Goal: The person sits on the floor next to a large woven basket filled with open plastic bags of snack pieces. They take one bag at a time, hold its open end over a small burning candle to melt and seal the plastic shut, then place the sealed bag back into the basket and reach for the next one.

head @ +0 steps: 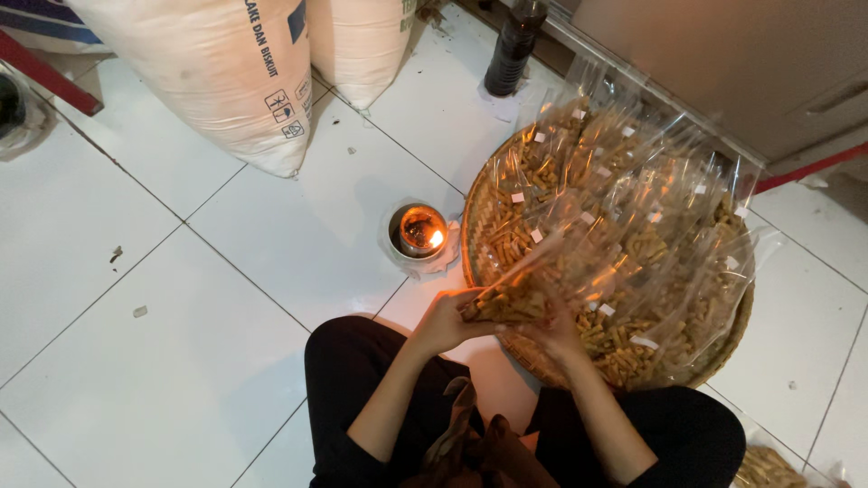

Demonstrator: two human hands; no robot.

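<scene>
Fingers of both hands were clamped on one clear bag of snack sticks (pixel 506 303), held low over the lap at the 6 o'clock rim of the woven tray (pixel 470 237). Left hand (pixel 443 323) gripped the bag's near end from the 9 o'clock side; right hand (pixel 553 333) supported it from the 3 o'clock side, fingers curled beneath, so the bag lay roughly level between them. Its open plastic neck (pixel 542 248) rose toward 12 o'clock, near the small lit flame in a metal cup (pixel 419 230), which stood on the floor just beside the tray at 9 o'clock, probably within reach for that reason. Filled bags (pixel 633 226) were heaped on the tray, each bearing a small white label. White floor tiles (pixel 163 361) carried everything; two large sacks (pixel 226 72) leaned at 11 o'clock, a dark bottle (pixel 514 45) stood at 12 o'clock, and a pale cabinet (pixel 750 63) closed the 1 o'clock corner.
</scene>
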